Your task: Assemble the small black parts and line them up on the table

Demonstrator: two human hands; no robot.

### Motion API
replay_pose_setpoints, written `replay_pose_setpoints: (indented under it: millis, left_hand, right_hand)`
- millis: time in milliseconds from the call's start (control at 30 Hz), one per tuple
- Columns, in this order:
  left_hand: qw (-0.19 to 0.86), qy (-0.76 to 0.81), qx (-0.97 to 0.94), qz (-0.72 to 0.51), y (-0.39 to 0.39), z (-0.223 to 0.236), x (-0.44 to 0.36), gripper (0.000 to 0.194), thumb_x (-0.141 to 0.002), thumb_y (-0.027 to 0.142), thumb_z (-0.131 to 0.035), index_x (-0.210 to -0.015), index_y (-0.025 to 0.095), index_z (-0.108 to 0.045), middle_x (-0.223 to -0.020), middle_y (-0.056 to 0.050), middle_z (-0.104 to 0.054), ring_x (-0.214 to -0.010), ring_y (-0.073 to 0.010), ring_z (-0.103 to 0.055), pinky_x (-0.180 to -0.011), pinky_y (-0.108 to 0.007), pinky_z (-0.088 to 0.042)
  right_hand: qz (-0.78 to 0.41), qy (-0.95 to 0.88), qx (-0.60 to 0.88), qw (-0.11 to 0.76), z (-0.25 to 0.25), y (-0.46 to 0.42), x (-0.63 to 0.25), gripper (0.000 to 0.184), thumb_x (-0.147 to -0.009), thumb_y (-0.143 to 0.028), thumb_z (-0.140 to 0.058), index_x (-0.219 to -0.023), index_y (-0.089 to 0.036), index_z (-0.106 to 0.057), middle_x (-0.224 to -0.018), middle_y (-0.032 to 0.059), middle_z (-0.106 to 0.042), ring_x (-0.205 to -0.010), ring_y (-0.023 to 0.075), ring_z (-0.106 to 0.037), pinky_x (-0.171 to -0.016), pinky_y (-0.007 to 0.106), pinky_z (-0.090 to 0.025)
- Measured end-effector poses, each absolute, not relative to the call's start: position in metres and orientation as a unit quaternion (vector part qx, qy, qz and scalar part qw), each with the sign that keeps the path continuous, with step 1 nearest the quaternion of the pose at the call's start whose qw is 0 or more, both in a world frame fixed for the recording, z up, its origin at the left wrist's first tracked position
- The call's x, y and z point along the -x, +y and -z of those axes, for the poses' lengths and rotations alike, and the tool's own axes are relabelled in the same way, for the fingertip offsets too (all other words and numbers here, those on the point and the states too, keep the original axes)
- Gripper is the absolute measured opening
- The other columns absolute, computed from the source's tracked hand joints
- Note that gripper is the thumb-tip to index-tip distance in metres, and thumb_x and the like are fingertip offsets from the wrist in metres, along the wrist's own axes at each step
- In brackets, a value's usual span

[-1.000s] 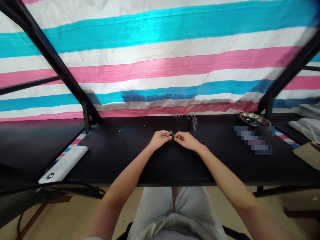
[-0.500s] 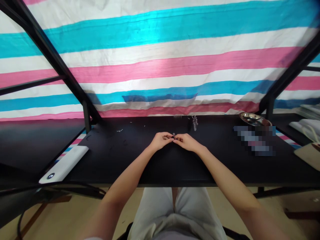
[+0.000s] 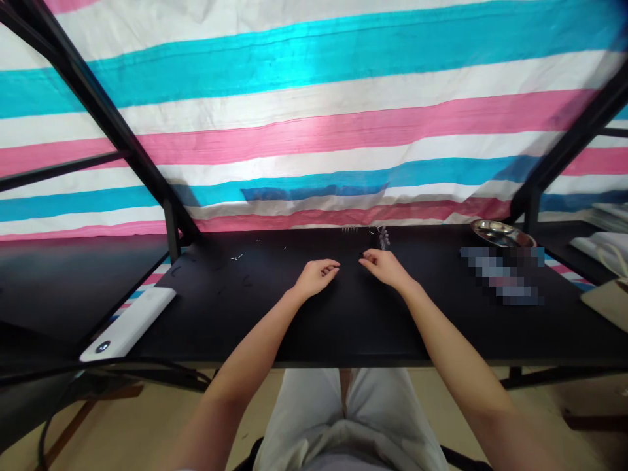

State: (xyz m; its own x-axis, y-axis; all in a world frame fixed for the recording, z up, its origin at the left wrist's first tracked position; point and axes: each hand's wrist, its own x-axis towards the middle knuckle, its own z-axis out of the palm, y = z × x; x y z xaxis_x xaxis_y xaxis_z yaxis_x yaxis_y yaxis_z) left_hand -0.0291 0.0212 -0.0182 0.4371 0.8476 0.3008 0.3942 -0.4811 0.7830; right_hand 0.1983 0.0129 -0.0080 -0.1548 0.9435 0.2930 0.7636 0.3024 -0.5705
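Note:
Both my hands rest on a black table. My left hand lies with its fingers curled in and pinched together, and nothing shows in them. My right hand is a little further back and to the right, its fingertips pinched on a small dark piece. Just behind it, near the table's far edge, stand a small cluster of pale beads and a short row of tiny metal parts.
A white power bank lies at the table's left edge over dark cables. A steel dish sits at the back right beside a blurred patch. Black frame posts rise on both sides before a striped tarp.
My hands were joined at the table's middle, both pinching the small dark piece. They have parted: the right hand moved back and right with the piece, and the left hand let go.

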Motion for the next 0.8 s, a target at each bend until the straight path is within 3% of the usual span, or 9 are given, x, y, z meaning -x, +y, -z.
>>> replay_pose_setpoints:
  millis: [233, 800]
  left_hand:
    - [0.286, 0.400, -0.797, -0.350, 0.023, 0.018, 0.032, 0.025, -0.080, 0.030, -0.051, -0.095, 0.015, -0.065, -0.077, -0.005, -0.068, -0.064, -0.0122, -0.062, -0.065, -0.024, -0.050]
    - [0.279, 0.405, -0.799, -0.346, 0.025, 0.019, 0.034, 0.024, -0.080, 0.029, -0.050, -0.093, 0.017, -0.066, -0.077, -0.004, -0.068, -0.065, -0.0125, -0.062, -0.065, -0.023, -0.049]
  right_hand:
    - [-0.098, -0.670, 0.691, 0.252, 0.015, 0.023, -0.221, 0.013, -0.076, -0.031, -0.054, -0.073, -0.019, -0.061, -0.065, 0.0034, -0.062, -0.065, 0.0162, -0.058, -0.060, 0.024, -0.038]
    - [-0.125, -0.637, 0.716, 0.259, 0.020, 0.024, -0.219, 0.014, -0.076, -0.031, -0.056, -0.074, -0.019, -0.062, -0.066, 0.0045, -0.064, -0.065, 0.0159, -0.060, -0.058, 0.024, -0.039]
